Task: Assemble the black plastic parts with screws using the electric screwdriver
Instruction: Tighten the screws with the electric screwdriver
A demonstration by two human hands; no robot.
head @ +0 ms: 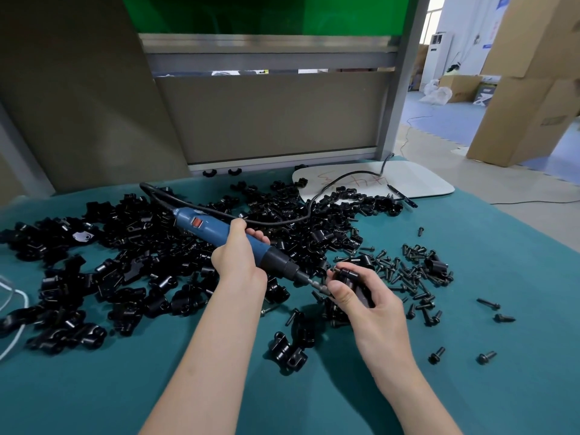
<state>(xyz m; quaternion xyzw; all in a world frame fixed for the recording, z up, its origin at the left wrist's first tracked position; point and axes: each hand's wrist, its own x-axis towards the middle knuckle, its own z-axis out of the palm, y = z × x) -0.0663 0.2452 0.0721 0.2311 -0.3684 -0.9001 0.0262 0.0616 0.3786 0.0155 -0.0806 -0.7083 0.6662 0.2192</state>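
Part (351, 277) in right grip (373, 306), near screwdriver (219, 230)

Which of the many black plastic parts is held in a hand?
The black part in the right hand, at the screwdriver tip; the others lie loose on the cloth.

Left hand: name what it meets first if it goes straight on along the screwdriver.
The left hand, gripping the electric screwdriver, would likely first meet the black plastic part held in the right hand.

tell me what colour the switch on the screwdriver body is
Orange-red, on the blue electric screwdriver; seen in the head view.
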